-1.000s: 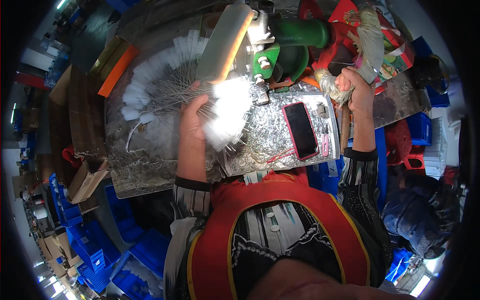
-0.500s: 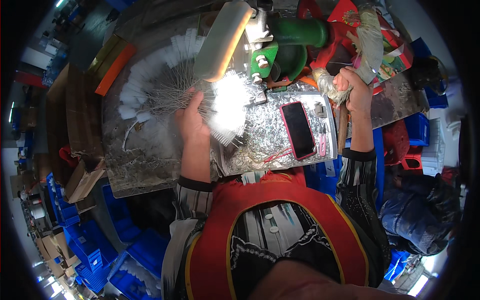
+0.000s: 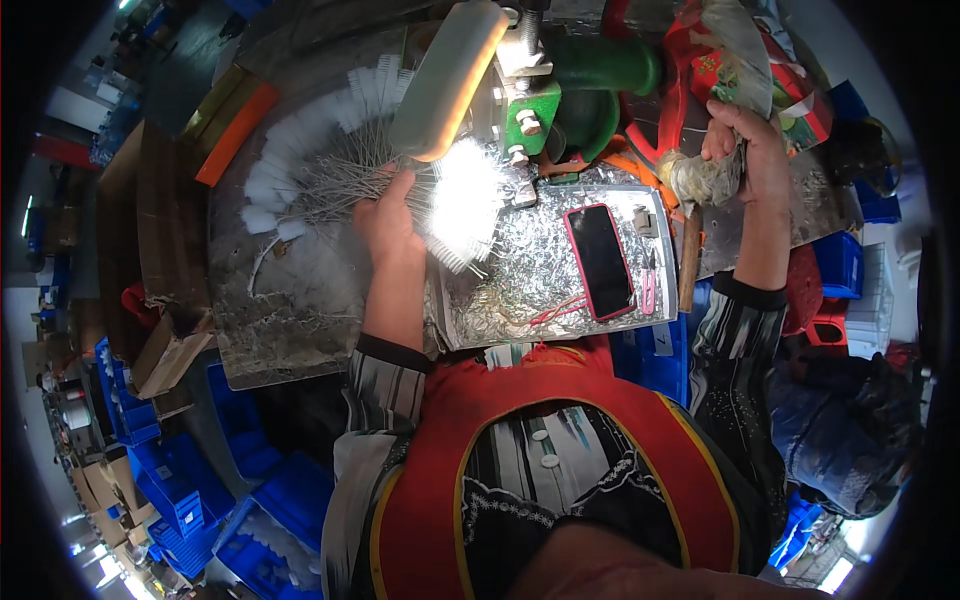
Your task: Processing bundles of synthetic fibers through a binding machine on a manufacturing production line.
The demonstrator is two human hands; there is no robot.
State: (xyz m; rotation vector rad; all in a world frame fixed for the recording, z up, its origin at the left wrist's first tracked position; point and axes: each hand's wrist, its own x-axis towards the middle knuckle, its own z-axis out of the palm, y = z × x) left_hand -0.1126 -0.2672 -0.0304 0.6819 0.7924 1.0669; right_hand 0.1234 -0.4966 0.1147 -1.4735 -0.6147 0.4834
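A fan of white-bristled brushes (image 3: 275, 165) with thin twisted wire stems lies on the worn bench to the left. My left hand (image 3: 390, 225) is closed at those stems, thumb and fingers pinched on them just below the lamp; glare hides the exact grip. More white bristles (image 3: 458, 250) show to its right, partly washed out. My right hand (image 3: 755, 150) is curled round the wrapped handle (image 3: 700, 180) of a green machine (image 3: 600, 70) with red arms. The wrapping looks like cloth or plastic, pale and dirty.
A lit lamp (image 3: 450, 80) hangs over the brushes. On a foil-covered board (image 3: 520, 290) lie a phone (image 3: 600, 262) in a pink case and a small pink-handled tool (image 3: 649, 290). A wooden stick (image 3: 688, 260) stands beside it. Cardboard (image 3: 165, 220) and blue bins (image 3: 170, 490) are at the left.
My right hand has shifted right, and the wrapped handle has swung slightly right with the red arms. My left hand stays at the wire stems, with a small shift.
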